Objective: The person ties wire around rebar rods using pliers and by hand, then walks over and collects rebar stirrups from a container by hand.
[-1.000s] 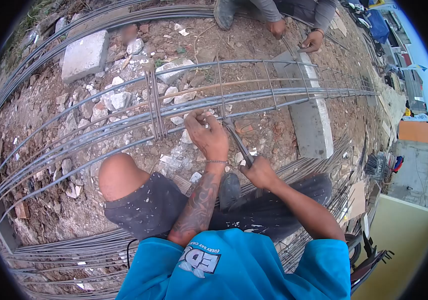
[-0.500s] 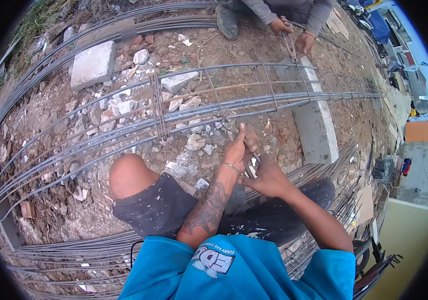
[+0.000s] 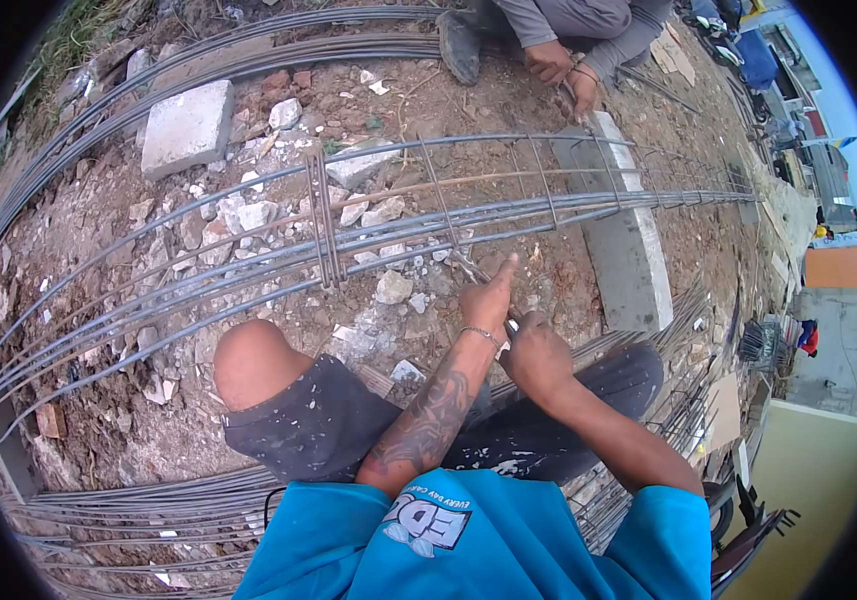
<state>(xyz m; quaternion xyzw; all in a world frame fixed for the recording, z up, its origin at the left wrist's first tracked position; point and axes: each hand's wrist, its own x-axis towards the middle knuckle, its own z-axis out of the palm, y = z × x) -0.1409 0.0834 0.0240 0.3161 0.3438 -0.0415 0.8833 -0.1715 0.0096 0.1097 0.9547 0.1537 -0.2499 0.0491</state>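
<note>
Grasping the lower end of metal hand tool (image 3: pixel 513 325) with right hand (image 3: pixel 539 355), fist closed. Curled at its upper part with left hand (image 3: pixel 489 300), one digit extended; can't tell if gripping. Long axis slanting, head pointing up-left at near bar of rebar cage (image 3: pixel 399 233), handle end down-right. Above the ground (image 3: pixel 549 275), left of concrete block's (image 3: pixel 629 265) left edge. By that block's far end, co-worker's hands (image 3: pixel 551 62) close together.
</note>
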